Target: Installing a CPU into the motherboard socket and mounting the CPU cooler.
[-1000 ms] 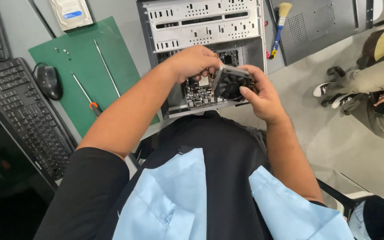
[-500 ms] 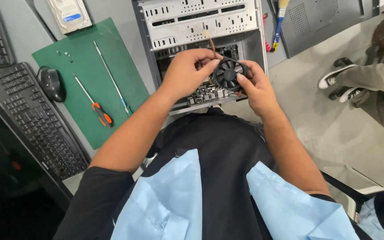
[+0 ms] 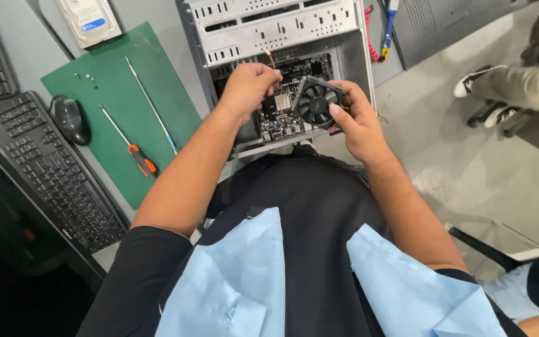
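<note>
1 open PC case [image 3: 282,28], grey metal, motherboard [image 3: 285,115] exposed inside. 1 green mat [image 3: 126,93] w/ 2 screwdrivers: orange-handled [image 3: 133,150], long thin [image 3: 151,103]. 2 keyboards, nearest [image 3: 51,168]; 1 mouse [image 3: 71,120]; 1 hard drive [image 3: 88,20]. 1 black cooler fan [image 3: 316,101], held tilted just above the board: prob. light, rigid frame, blades and wire fragile; grip by frame edges. Right hand [image 3: 360,122] clamped on fan rim. Left hand [image 3: 247,87] curled shut beside fan, at thin wire [image 3: 272,62]; what it pinches, can't tell.
</note>
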